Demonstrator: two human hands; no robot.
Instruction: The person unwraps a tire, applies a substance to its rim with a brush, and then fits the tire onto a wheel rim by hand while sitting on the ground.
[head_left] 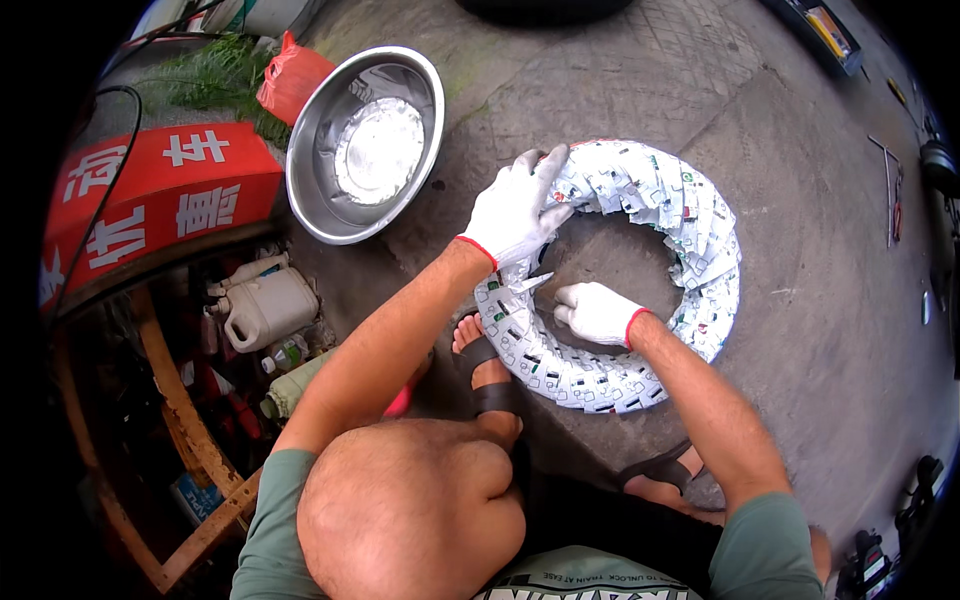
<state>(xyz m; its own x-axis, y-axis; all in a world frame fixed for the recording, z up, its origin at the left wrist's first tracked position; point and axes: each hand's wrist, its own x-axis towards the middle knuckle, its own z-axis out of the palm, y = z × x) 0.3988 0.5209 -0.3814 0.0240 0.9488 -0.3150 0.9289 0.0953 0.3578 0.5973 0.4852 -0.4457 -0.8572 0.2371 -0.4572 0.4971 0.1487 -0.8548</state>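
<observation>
While a ring wrapped in white printed strips (705, 215) lies flat on bare ground before a squatting person, two gloved hands are at its left half. The left hand (515, 205) grips the upper-left part, fingers across the top and thumb toward the hole. The right hand (597, 312) is inside the hole, fingers curled in; whether they pinch anything cannot be told.

Between the hands a pointed white flap (530, 283) sticks out over the hole — likely the weak spot. If the curled fingers catch it, it could tear or pull neighbouring layers loose. If the left grip eases, the overlaps nearby might slacken and ruffle, as the ragged inner edge at the top right already looks uneven. The gloves could also slip, should the wrapping be slick.

Just beside the ring's lower left is a sandalled foot (492, 372); a sideways shove could scuff the wrapping against it. Farther out, to the upper left, stands a metal basin (320, 165) — near enough that the left elbow or a dragged ring might knock it
</observation>
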